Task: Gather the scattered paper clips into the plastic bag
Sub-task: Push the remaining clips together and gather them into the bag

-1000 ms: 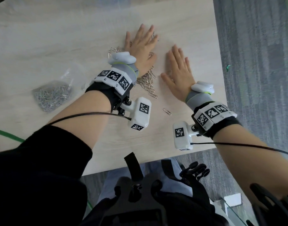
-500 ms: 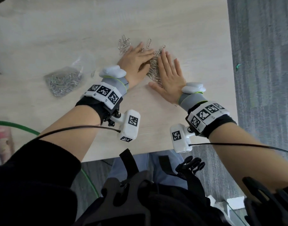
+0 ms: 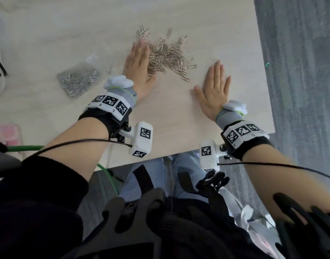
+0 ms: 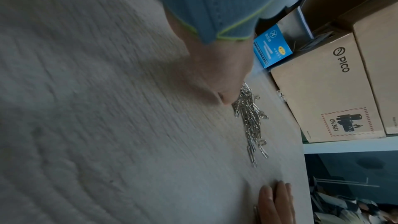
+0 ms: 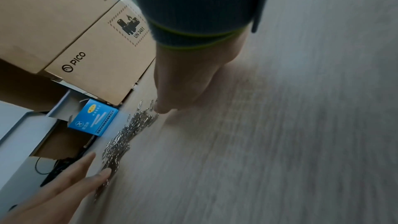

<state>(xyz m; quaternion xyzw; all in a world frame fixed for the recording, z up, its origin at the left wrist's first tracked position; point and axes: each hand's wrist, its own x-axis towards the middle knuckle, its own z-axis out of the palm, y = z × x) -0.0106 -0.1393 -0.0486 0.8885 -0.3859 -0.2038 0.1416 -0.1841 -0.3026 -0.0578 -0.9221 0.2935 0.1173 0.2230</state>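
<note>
A heap of silver paper clips lies on the pale wooden table, also seen as the paper clips and the paper clips. My left hand lies flat with straight fingers, its inner edge touching the heap's left side. My right hand lies flat on the table, fingers straight, to the right of the heap and apart from it. A clear plastic bag with many clips inside lies to the left of my left hand. One stray clip lies between bag and hand.
The table's right edge runs close to my right hand, with grey carpet beyond. Cardboard boxes and a small blue box stand past the table's far side. A green cable and a pink object sit at the near left.
Both hands had pressed the clips together into one heap. My right hand has since drawn back to the right and toward me, off the heap. My left hand stays against it.
</note>
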